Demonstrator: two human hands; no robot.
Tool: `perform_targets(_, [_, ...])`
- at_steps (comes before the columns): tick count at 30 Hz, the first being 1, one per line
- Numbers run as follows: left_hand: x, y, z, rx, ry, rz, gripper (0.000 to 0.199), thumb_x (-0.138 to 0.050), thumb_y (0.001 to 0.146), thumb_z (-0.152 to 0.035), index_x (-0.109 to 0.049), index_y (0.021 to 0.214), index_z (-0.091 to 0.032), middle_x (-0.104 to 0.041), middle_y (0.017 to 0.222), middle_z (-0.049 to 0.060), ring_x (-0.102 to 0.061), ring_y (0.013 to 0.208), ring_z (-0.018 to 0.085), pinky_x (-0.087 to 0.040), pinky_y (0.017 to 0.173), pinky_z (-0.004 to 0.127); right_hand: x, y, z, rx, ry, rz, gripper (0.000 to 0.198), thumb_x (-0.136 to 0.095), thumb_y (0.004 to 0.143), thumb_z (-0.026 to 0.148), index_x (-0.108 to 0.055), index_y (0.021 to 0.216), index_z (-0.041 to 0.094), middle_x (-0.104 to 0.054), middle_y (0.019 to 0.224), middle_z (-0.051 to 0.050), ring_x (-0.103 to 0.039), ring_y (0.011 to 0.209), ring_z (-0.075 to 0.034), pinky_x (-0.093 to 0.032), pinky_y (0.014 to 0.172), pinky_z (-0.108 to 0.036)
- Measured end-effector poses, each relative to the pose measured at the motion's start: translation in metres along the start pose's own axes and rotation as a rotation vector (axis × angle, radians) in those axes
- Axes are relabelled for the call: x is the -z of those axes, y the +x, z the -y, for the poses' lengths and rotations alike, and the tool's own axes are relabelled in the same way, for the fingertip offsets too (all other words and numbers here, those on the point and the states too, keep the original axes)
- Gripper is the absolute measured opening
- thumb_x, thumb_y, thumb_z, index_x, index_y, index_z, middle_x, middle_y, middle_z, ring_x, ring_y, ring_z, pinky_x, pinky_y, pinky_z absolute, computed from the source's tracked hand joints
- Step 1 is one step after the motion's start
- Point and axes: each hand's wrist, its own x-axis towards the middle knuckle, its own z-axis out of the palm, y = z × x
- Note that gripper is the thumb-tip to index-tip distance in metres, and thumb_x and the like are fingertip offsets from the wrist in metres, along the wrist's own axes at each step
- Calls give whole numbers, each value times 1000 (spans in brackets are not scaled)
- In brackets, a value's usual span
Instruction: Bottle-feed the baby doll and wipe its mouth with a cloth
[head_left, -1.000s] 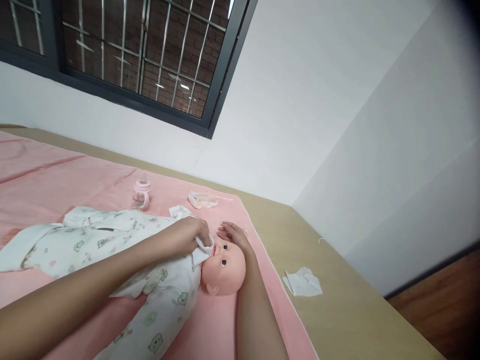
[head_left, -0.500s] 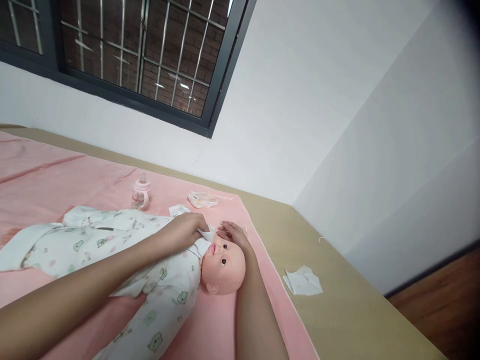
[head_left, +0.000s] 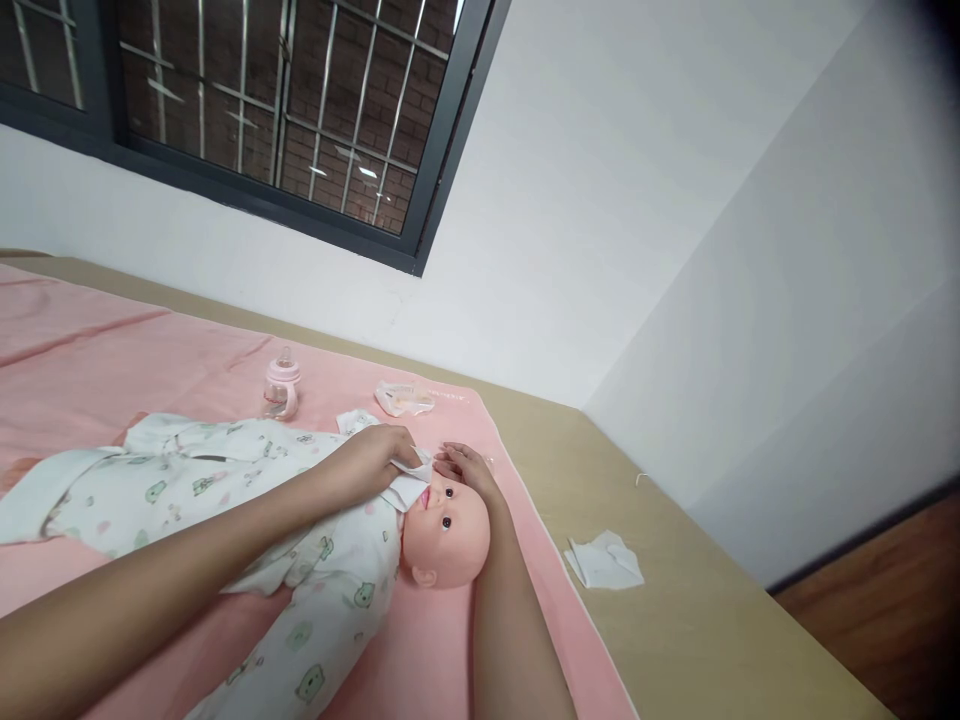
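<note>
A baby doll [head_left: 450,545] in white clothes [head_left: 300,635] printed with green animals lies on its back on a pink blanket [head_left: 424,660]. Between the fingers of my left hand [head_left: 379,460] is a white tissue [head_left: 409,487], held against the doll's chin and partly over its mouth. My right hand [head_left: 465,468] rests along the far side of the doll's head, its forearm passing by the crown. Its fingers are apart, lightly curved, and hold nothing. The doll's neck is hidden by the tissue and my left hand.
Behind the doll stands a pink-capped baby bottle [head_left: 282,385]. A clear plastic packet [head_left: 405,398] lies farther right on the blanket. A folded white tissue [head_left: 604,560] sits on the tan tabletop [head_left: 667,620]. A wall with a barred window [head_left: 285,110] rises behind.
My left hand has shifted the tissue slightly up the doll's chin, and it now covers more of the mouth. My right hand stays in place by the head.
</note>
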Motion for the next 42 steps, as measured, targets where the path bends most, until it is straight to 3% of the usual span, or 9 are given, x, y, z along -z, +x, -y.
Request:
perform_targets(8, [3,-2,-4,39,-44,-14,49,-39,62,6,-76,81,-19,-65,93,3,-60,93,16,-42,82,23,0,0,1,8,-15,-7,15,-71,75,20,-63,88,16,-69,76,-4,-67,66,-12,-59,81,-29])
perform_targets(14, [9,-12,-20,64,-146,88,39,-40,66,2,-73,72,-19,-64,90,1,-60,83,14,-42,73,21,1,0,-1,17,-15,5,14,-68,78,20,-64,90,16,-70,78,-5,-69,70,-13,-58,80,-28])
perform_targets(19, [0,-10,-14,38,-97,78,29,-42,70,-3,-66,63,-17,-61,83,1,-59,78,15,-40,70,23,1,1,-1,13,-20,1,13,-68,78,19,-63,90,16,-70,78,-5,-68,69,-13,-58,81,-28])
perform_targets(24, [0,-9,-12,35,-75,52,34,-41,68,0,-69,70,-19,-61,89,1,-59,86,15,-40,76,22,0,1,-1,18,-29,-5,14,-69,77,20,-64,89,16,-70,78,-4,-67,66,-13,-59,81,-29])
perform_targets(32, [3,-7,-15,66,65,32,30,-39,66,0,-64,63,-17,-59,86,2,-57,81,15,-39,70,23,0,1,1,10,-33,9,9,-62,82,17,-62,90,16,-70,76,-4,-68,66,-12,-59,81,-29])
perform_targets(42, [7,-3,-4,39,169,-13,26,-44,78,-7,-68,79,-16,-66,91,5,-61,88,20,-41,75,27,-2,-3,4,-11,-13,14,13,-68,77,19,-62,89,17,-70,76,-4,-70,68,-14,-58,82,-29])
